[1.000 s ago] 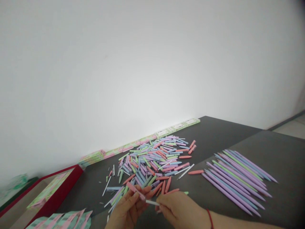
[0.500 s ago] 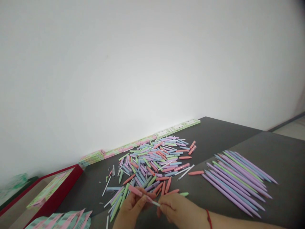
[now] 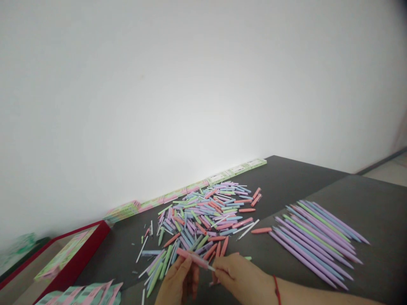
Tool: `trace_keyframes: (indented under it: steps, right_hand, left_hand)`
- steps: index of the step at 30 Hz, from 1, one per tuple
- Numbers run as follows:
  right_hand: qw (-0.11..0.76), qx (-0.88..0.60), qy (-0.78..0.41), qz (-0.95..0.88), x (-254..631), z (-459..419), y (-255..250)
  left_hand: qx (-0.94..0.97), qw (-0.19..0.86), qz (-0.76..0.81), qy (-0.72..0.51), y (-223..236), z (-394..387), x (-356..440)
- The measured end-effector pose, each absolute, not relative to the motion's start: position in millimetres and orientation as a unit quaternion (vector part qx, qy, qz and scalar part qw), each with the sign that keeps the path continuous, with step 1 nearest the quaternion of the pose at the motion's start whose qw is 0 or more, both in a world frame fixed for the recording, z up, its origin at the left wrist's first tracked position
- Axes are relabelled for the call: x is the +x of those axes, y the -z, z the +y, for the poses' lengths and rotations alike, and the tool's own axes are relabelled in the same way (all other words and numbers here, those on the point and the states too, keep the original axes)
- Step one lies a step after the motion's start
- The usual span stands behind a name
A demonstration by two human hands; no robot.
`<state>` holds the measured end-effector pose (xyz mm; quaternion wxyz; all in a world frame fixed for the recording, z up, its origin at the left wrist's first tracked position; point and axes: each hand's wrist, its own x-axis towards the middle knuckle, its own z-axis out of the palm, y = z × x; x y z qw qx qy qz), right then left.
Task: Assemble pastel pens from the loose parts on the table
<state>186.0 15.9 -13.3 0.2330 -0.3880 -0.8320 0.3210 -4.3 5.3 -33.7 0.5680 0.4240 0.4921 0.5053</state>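
At the bottom edge, both of my hands meet over a dark table (image 3: 286,178). My left hand (image 3: 178,284) is closed round a pink pen barrel (image 3: 192,258) that points up and to the left. My right hand (image 3: 241,277), with a red string at the wrist, pinches the barrel's near end, where a white refill tip shows. Just beyond my hands lies a loose heap of pen parts (image 3: 203,216) in pink, lilac, blue and green.
A row of long finished pens (image 3: 314,239), mostly lilac, lies on the right. Flat packets (image 3: 190,186) line the wall. A red tray (image 3: 68,258) with packets sits at the left, more packets (image 3: 79,294) at the bottom left.
The white refill, earlier sticking out between my hands, has slid into the pink barrel. My hands have come closer together and dropped slightly lower.
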Motion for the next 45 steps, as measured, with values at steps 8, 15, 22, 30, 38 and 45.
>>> trace_keyframes:
  steps: [8, 15, 22, 30, 38, 45]
  right_hand:
    - [0.196, -0.415, -0.287, -0.841, 189, 21, 14]
    - [0.157, -0.461, -0.171, -0.857, 191, 21, 20]
    - [0.139, -0.463, -0.149, -0.863, 191, 24, 27]
    - [0.147, -0.461, -0.153, -0.862, 191, 24, 23]
    - [0.167, -0.456, -0.178, -0.856, 193, 24, 27]
    - [0.239, -0.407, -0.401, -0.785, 187, 20, 17]
  left_hand:
    - [0.544, 0.283, 0.621, -0.489, -18, 9, -42]
    - [0.784, 0.014, 0.608, -0.128, -20, 2, -35]
    - [0.789, 0.008, 0.608, -0.090, -14, 4, -47]
    - [0.719, 0.197, 0.634, -0.206, -35, -4, -37]
    - [0.668, 0.261, 0.634, -0.291, -39, -1, -25]
    - [0.690, 0.317, 0.584, -0.287, -37, -5, -18]
